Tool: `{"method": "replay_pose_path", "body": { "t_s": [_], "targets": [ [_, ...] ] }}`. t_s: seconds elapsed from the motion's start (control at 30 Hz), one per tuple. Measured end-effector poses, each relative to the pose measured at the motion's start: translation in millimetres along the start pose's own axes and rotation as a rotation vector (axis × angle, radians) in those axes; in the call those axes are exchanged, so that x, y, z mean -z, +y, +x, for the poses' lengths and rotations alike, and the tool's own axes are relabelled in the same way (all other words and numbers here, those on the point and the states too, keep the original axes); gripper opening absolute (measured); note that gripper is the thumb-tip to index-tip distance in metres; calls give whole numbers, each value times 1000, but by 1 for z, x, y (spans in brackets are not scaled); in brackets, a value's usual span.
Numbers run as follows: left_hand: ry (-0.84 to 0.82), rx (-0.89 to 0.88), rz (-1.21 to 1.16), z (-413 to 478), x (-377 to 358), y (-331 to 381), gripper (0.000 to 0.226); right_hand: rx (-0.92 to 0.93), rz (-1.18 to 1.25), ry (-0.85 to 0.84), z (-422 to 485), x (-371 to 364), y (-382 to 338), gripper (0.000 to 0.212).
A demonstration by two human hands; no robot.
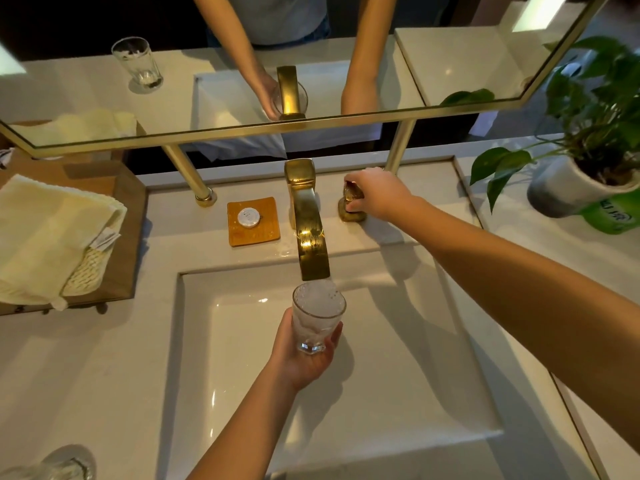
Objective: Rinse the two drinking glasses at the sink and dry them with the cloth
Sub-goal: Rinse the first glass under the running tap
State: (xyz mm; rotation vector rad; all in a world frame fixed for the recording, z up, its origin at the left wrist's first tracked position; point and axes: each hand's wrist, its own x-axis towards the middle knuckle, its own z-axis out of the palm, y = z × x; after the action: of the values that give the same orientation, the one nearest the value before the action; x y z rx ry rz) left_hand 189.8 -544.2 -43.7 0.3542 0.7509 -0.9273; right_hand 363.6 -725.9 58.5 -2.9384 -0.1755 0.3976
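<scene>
Under the gold spout (pixel 311 247), my left hand (pixel 304 358) curls round the first glass (pixel 317 317) near its base, mouth up over the sink (pixel 415 375) to catch water. Right hand (pixel 377 195) grips the tap handle (pixel 351 199), presumably to set the flow. Second glass (pixel 65 465) stands near-left and the cloth (pixel 48 233) lies far-left, both clear of splashes.

Both arms forward — left hand (pixel 304 358) curled, right hand (pixel 381 194) pinching

Faucet spout (pixel 310 239) and faucet handle (pixel 350 195): brushed gold metal, glossy highlights. Tumbler (pixel 317 317) at spout's 6 o'clock: clear glass, faceted base; sink basin (pixel 398 393): white, smooth, glossy. At basin's 10 o'clock, folded towel (pixel 45 237): cream cloth, matt, on brown wooden tray (pixel 133 216).
</scene>
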Motion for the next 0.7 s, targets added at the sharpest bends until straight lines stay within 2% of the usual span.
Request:
{"method": "replay_pose_path", "body": {
  "t_s": [0.1, 0.17, 0.23, 0.33, 0.4, 0.47, 0.57, 0.63, 0.7],
  "targets": [
    [13, -4, 18, -8, -5, -3, 44, -5, 177, 121, -10, -12, 2, 55],
    [77, -46, 42, -15, -8, -4, 37, 0, 414, 168, -26, -27, -3, 59],
    [147, -98, 38, -18, -3, -2, 36, 22, 623, 168, -52, -41, -14, 53],
    [194, -160, 18, -21, 5, -1, 42, 59, 814, 7, -97, -63, -31, 26],
    [230, -220, 10, -27, 7, -4, 38, 79, 940, -211, -124, -80, -41, 28],
    [321, -306, 58, -35, 6, -9, 37, 103, 994, -336, -146, -99, -51, 34],
    [394, -400, 200, -47, 8, -19, 32, 93, 1105, -318, -169, -121, -67, 26],
    [398, -446, 297, -56, 7, -25, 33, -25, 1211, -272, -178, -126, -72, 18],
    [376, -535, 404, -69, 4, -31, 32, -157, 1339, -267, -183, -127, -74, 23]
  ]
}}
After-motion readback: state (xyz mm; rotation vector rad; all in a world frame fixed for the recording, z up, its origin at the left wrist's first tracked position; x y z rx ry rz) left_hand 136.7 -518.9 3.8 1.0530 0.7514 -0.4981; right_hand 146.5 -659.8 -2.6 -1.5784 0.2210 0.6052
